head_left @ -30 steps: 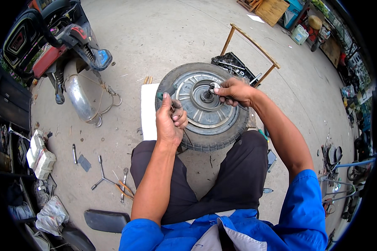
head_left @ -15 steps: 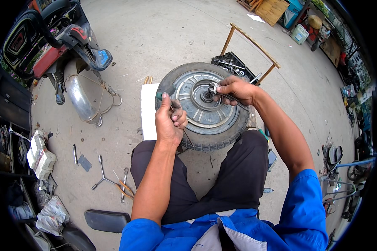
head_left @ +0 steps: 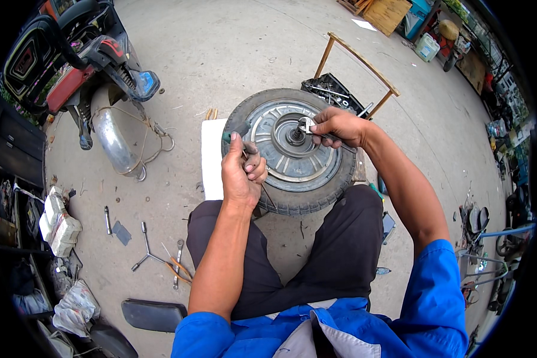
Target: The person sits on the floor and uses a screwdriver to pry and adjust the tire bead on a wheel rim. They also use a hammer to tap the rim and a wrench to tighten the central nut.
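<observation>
Wrench (head_left: 306, 125) has swung slightly since the earlier frame, right hand (head_left: 339, 130) with it. Right fingers curled tight on it, head at the axle (head_left: 295, 136); can't tell if seated. Wheel (head_left: 298, 171) lies flat just beyond the knees. Left hand (head_left: 243, 170) fisted around a thin rod (head_left: 268, 196), over tyre's left edge. Black toolbox (head_left: 307, 85) behind: jumbled metal tools inside.

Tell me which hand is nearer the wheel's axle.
Right. The right hand is just right of the axle; the left hand is farther, by the near-left edge of the wheel.
</observation>
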Demonstrator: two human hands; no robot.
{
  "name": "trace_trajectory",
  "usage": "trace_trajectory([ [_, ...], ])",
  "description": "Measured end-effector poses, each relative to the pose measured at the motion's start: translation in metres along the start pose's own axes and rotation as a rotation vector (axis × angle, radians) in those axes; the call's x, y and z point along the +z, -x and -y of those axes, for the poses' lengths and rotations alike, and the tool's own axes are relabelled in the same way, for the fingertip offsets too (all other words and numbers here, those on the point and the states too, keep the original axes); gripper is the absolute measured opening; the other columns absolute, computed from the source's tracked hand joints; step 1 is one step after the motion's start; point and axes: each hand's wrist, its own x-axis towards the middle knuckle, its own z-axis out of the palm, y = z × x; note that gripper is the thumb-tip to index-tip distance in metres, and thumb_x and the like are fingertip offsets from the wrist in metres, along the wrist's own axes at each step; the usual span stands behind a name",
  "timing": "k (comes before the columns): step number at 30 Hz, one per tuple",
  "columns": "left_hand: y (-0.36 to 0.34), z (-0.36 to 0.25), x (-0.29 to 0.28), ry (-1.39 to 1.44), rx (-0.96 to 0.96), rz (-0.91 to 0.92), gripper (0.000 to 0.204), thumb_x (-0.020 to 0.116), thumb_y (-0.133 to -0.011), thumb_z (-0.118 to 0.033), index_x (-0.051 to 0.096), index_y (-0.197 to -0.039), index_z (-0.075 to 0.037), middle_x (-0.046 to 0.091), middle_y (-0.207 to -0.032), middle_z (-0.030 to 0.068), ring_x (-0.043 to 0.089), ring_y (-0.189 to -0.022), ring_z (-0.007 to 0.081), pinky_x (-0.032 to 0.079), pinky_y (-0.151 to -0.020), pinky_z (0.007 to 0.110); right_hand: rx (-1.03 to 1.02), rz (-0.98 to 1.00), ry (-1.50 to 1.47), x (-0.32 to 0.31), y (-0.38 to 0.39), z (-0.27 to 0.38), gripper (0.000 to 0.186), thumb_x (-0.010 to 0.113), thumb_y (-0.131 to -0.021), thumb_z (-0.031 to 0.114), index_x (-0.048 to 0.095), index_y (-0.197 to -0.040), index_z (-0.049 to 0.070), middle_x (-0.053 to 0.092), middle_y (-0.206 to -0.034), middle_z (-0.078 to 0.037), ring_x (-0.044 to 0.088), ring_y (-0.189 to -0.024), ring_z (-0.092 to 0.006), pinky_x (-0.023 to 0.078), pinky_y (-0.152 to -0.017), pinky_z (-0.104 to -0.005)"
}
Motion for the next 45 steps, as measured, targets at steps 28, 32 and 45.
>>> trace_trajectory([
  [28, 0.000, 0.000, 0.000, 0.010, 0.005, 0.003, 0.048, 0.055, -0.101, -0.056, 0.058, -0.081, -0.012, 0.032, -0.057, -0.0070, 0.028, -0.047, 0.0055, 0.019, -0.044, 0.023, -0.028, 0.001, -0.220, 0.008, 0.008, 0.000, 0.021, 0.062, -0.100, 0.018, 0.063, -0.100, -0.003, 0.060, -0.075, -0.003, 0.047, -0.052, -0.0043, 0.031, -0.036, -0.0180],
  [32, -0.001, 0.002, 0.001, 0.012, 0.004, 0.007, 0.048, 0.055, -0.101, -0.056, 0.057, -0.081, -0.012, 0.032, -0.058, -0.0068, 0.028, -0.048, 0.0055, 0.019, -0.044, 0.023, -0.007, -0.012, -0.215, 0.004, 0.004, -0.007, 0.019, 0.060, -0.100, 0.014, 0.061, -0.098, -0.004, 0.060, -0.077, -0.005, 0.044, -0.051, -0.0040, 0.029, -0.037, -0.0187],
  [45, -0.004, 0.011, 0.015, 0.032, -0.011, -0.004, 0.048, 0.053, -0.101, -0.055, 0.058, -0.080, -0.012, 0.032, -0.056, -0.0065, 0.027, -0.047, 0.0067, 0.019, -0.044, 0.024, -0.009, -0.136, -0.200, 0.015, 0.008, -0.005, 0.017, 0.061, -0.100, 0.012, 0.060, -0.091, -0.003, 0.058, -0.076, -0.006, 0.040, -0.050, -0.0041, 0.027, -0.037, -0.0204],
])
